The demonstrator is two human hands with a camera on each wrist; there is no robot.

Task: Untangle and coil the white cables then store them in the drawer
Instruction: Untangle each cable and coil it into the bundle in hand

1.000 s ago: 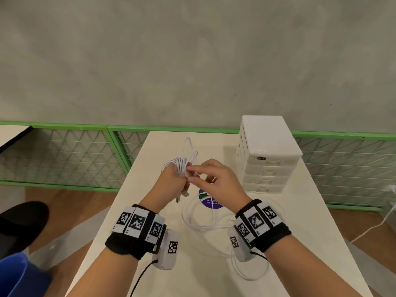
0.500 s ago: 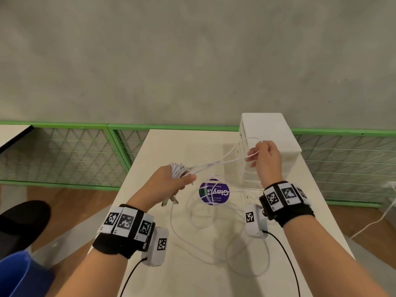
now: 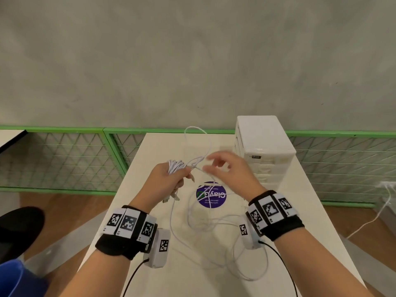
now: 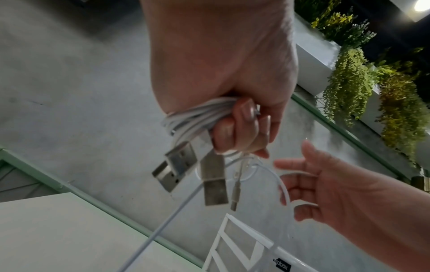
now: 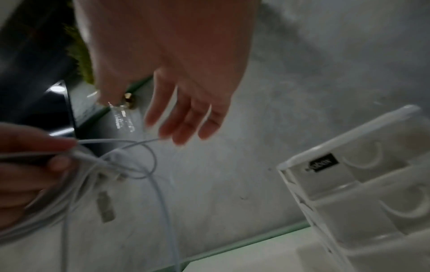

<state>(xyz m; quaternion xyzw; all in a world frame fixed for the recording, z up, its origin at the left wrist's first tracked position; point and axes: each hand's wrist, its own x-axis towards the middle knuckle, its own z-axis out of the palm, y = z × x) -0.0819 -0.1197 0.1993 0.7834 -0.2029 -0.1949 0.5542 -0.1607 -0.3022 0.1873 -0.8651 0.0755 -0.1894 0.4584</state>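
Gripping a bundle of thin white cables (image 3: 174, 166) wound into loops, the left hand (image 3: 169, 179) is closed tightly around the coil above the pale rectangular surface (image 3: 310, 211). The left wrist view shows its fingers (image 4: 235, 132) curled round the loops, with two flat silver USB plugs (image 4: 213, 176) and a smaller connector hanging down from the fist.

The right hand (image 3: 229, 172) hovers just beside the left one, fingers spread and only loosely bent, holding nothing firmly. A single loose strand runs from the coil past its fingertips (image 5: 184, 128); whether they touch the strand cannot be told, since the hand is blurred. One loop of that strand stands up above both hands toward the grey wall.

The rest of the white cable lies uncoiled on the surface in wide slack curves (image 3: 214, 224) between the two wrists and toward the near edge. It crosses a round purple sticker with white lettering (image 3: 211, 195).

A white plastic multi-drawer storage box (image 3: 264, 146) stands on the far right part of the surface, just beyond the right hand, all drawers closed. Each wrist carries a black band with square printed markers (image 3: 128, 224).
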